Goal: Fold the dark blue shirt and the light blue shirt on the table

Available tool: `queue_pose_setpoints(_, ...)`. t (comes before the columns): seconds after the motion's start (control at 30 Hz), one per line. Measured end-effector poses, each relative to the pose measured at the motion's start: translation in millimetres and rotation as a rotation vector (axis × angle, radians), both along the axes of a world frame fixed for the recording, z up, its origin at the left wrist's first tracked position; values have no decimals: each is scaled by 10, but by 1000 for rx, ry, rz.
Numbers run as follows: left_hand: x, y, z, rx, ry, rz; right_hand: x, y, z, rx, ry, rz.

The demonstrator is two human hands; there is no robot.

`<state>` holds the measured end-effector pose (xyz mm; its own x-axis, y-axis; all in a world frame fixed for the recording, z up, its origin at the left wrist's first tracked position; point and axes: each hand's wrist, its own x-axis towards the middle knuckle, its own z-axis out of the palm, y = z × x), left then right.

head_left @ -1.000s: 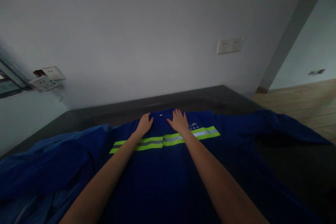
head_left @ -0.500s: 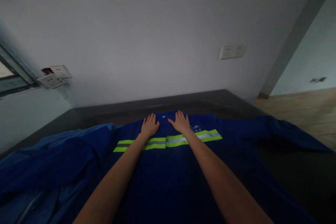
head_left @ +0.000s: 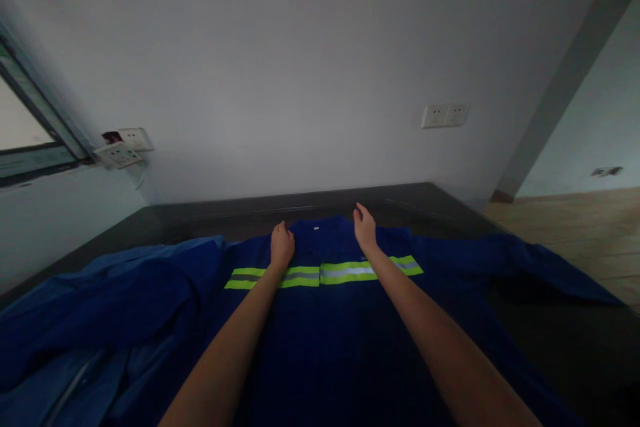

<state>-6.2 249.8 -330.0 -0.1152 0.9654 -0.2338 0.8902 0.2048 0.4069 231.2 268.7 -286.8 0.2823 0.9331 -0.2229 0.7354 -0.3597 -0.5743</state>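
Observation:
A dark blue work jacket (head_left: 320,333) with a yellow-green and silver reflective band (head_left: 350,271) lies spread out, its collar towards the wall. My left hand (head_left: 283,245) is at the jacket's left shoulder, beside the collar (head_left: 320,223). Its fingers are curled inward, and whether cloth is between them is hidden. On the other side of the collar, my right hand (head_left: 365,228) is turned on its edge. Its fingers point forward, with thumb and forefinger apart and nothing visible between them.
Under the jacket is a dark table (head_left: 200,213) against a pale wall (head_left: 280,80). Lighter blue garments (head_left: 90,380) are heaped at the left. One jacket sleeve (head_left: 540,270) stretches to the right. Sockets (head_left: 445,115) are on the wall; a loose-hanging one (head_left: 120,155) is near the window.
Both hands lay flat with fingers spread on the jacket's upper chest. Now my left hand has curled, and my right has turned on its edge and moved outward to the right. The view has shifted slightly.

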Motion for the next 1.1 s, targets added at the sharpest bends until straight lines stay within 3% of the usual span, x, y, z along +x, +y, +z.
queue_pose_setpoints(0.2,-30,6,17,-26,-32,-73,-21,-86,123,-91,-10,146)
queue_pose_setpoints(0.37,30,-9,28,-83,-4,-161,-503,-31,163,-173,39,375)
queue_pose_setpoints(0.47,39,-20,42,-118,20,-184,-836,126,125,-215,62,434)
queue_pose_setpoints(0.63,30,-31,72,-164,32,-219,-1170,322,-66,-300,44,370)
queue_pose_setpoints(0.87,20,-21,66,-184,22,-226,-1322,380,-363,-410,-33,221)
queue_pose_setpoints(1.1,8,-27,65,-199,-10,-227,-1428,465,-493,-460,-77,205)
